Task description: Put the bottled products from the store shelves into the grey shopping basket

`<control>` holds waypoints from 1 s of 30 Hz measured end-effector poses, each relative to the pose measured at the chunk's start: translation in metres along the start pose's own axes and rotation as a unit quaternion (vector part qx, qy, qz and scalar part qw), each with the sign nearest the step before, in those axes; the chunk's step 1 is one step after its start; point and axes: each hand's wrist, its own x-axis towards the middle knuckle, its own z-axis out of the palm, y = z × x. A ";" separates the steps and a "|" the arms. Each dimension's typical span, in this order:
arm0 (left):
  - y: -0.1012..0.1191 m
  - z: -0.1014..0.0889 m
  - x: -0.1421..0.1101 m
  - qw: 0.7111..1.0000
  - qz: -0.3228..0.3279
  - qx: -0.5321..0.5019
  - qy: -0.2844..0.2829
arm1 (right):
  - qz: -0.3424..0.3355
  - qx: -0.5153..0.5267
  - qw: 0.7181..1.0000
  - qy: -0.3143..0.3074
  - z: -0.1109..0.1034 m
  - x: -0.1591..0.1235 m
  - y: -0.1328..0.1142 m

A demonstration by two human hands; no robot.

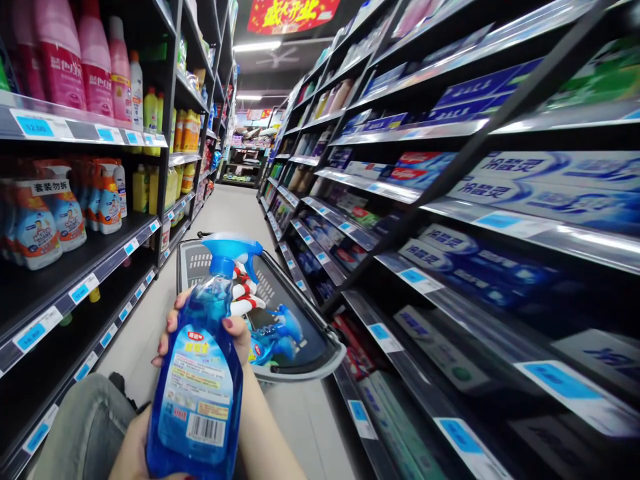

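Observation:
A blue spray bottle [197, 380] of clear blue cleaner stands slightly tilted in front of me, its back label and barcode facing me. My right hand [242, 339] is wrapped around it from behind just below the neck, thumb on the right side and fingertips showing on the left. Low on the bottle, my left hand [131, 445] grips the base, partly cut off by the frame's bottom edge. Behind the bottle sits a dark shopping basket [320, 363] on the floor. Inside it lie more blue spray bottles [285, 330] and several red-and-white spray heads [249, 305].
The left shelf [120, 263] carries orange-and-blue spray bottles [37, 223] and pink bottles [57, 57]. Boxed toothpaste [565, 187] fills the right shelf. A tiled aisle floor [227, 203] runs between them. My bent knee [83, 427] is at lower left.

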 end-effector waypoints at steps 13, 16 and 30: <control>-0.013 -0.010 0.004 0.985 0.063 0.082 0.135 | 0.157 0.142 0.971 0.112 0.049 -0.023 -0.049; -0.027 -0.010 0.006 0.999 0.016 -0.024 0.046 | 0.084 0.105 0.989 0.060 0.047 -0.029 -0.054; -0.007 -0.027 0.026 0.964 -0.088 -0.217 -0.123 | -0.036 -0.186 0.976 0.105 0.019 -0.041 -0.069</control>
